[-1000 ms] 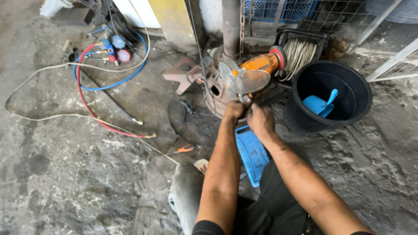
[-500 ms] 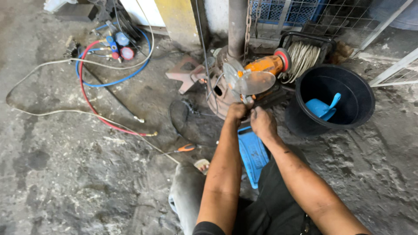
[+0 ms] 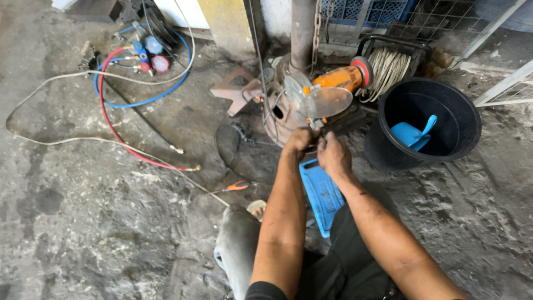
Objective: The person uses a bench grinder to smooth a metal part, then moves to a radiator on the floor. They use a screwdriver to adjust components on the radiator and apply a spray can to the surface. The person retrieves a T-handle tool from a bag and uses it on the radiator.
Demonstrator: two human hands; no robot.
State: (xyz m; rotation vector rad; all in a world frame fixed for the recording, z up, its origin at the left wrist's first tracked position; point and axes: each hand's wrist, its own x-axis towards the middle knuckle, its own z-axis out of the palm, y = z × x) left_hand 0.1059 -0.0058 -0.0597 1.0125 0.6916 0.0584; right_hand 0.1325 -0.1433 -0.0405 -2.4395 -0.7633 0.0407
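Observation:
My left hand (image 3: 300, 140) and my right hand (image 3: 334, 155) are close together just below an orange power tool with a round guard disc (image 3: 325, 99), which rests against a rusty metal part (image 3: 280, 114). Both hands have their fingers curled around something small at the tool's lower edge; what they pinch is hidden by the fingers. A blue plastic tray (image 3: 322, 194) lies on the floor under my right wrist. An orange-handled screwdriver (image 3: 236, 186) lies on the concrete left of my left forearm.
A black bucket (image 3: 463, 136) with a blue scoop (image 3: 412, 133) stands at right. A cable reel (image 3: 388, 66) sits behind the tool. Red and blue hoses (image 3: 111, 119) with gauges (image 3: 152, 55) lie at left. A metal post (image 3: 302, 30) rises behind.
The view has drifted slightly, and both hands have stayed at the tool's lower edge with only small finger movements.

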